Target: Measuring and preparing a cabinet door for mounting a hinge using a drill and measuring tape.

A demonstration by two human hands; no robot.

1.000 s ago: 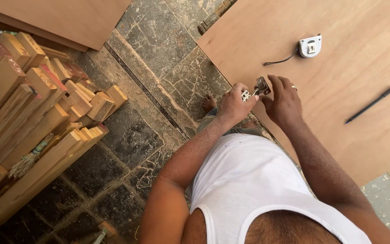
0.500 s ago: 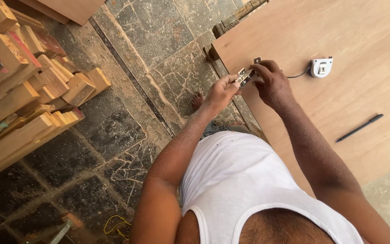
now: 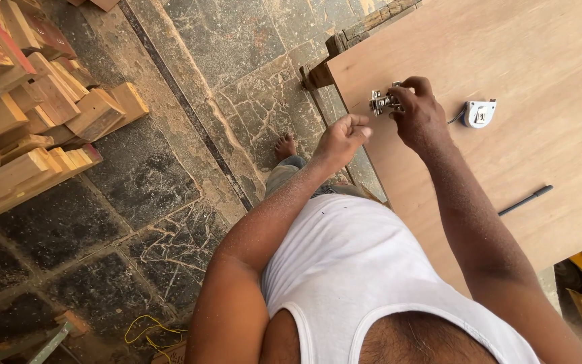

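One hinge (image 3: 384,102), one tape measure (image 3: 478,113), one pencil (image 3: 525,200) — two hands.

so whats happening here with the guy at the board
A person in a white vest stands at a large light-brown plywood board. The right hand holds a small silver metal hinge on the board near its edge. The left hand is loosely closed just off the edge, apart from the hinge. A white tape measure and a dark pencil lie on the board.
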